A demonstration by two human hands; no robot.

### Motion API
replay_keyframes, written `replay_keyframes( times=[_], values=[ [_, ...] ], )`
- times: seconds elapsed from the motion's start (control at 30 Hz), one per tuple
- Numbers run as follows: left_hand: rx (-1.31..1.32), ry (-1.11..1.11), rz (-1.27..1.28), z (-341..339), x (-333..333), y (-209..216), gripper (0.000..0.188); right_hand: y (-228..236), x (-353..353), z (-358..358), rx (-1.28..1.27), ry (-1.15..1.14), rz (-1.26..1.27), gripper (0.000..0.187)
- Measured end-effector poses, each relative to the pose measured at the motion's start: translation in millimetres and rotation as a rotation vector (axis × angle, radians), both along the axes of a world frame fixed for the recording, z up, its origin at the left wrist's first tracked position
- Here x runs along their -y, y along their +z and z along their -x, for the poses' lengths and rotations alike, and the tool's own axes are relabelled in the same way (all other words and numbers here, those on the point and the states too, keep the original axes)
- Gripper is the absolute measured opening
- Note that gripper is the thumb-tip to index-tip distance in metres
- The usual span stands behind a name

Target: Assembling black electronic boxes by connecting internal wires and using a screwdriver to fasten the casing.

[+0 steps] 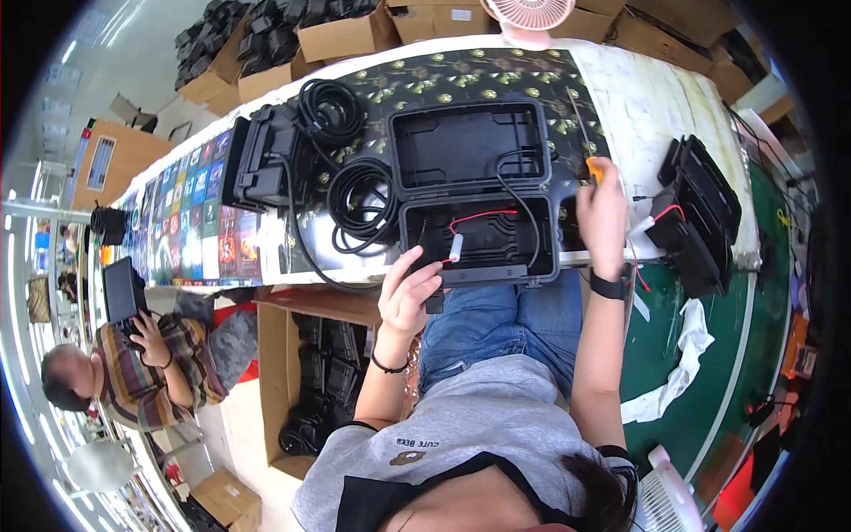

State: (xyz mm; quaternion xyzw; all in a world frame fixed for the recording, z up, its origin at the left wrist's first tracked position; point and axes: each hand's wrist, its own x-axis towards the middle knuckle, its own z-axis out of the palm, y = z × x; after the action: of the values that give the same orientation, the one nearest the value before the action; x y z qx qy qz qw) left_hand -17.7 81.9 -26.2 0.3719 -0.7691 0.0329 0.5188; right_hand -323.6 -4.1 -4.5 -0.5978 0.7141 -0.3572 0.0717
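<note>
An open black plastic case (480, 282) lies before me with its lid (470, 105) tipped back, away from me. Inside it are a red wire (483, 214) with a white sleeve (457, 247) and a black cable. My left hand (408, 294) is at the case's near left corner, fingers pinched on the red wire's near end by the sleeve. To the right of the case, my right hand (603, 213) grips a screwdriver by its orange handle (594, 168). Its long thin shaft (579, 120) points away from me over the patterned mat.
Coiled black cables (363, 208) and another black case (270, 160) sit on the left. More black cases (696, 217) with red wires stand at the right. A pink fan (530, 16) is at the back edge. Below left, a carton (279, 390) holds black parts; a person (160, 363) sits beyond it.
</note>
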Motion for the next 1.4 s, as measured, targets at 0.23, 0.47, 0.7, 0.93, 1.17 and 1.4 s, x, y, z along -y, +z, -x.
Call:
replay_keyframes(
  times=[0.23, 0.47, 0.7, 0.93, 1.17, 1.4],
  values=[
    [-0.01, -0.022, -0.099, 1, 11, 11, 0.047, 14, -18, -16, 1.127, 0.277, -0.17, 0.047],
    [-0.016, 0.11, 0.033, 6, 12, 14, 0.062, 2, -14, -44, 1.235, 0.296, -0.053, 0.038],
    [0.019, 0.14, -0.001, 5, 11, 26, 0.053, -7, -19, -38, 1.257, 0.343, -0.069, 0.04],
    [0.307, 0.24, -0.184, 1, 6, 46, 0.052, -18, -20, -37, 1.187, 0.411, 0.033, 0.044],
    [0.404, 0.221, -0.234, 2, -1, 52, 0.053, -25, -23, -34, 1.145, 0.457, 0.112, 0.047],
    [0.333, 0.251, -0.219, 10, -8, 69, 0.068, -13, -28, -46, 1.302, 0.436, 0.117, 0.048]
  ],
)
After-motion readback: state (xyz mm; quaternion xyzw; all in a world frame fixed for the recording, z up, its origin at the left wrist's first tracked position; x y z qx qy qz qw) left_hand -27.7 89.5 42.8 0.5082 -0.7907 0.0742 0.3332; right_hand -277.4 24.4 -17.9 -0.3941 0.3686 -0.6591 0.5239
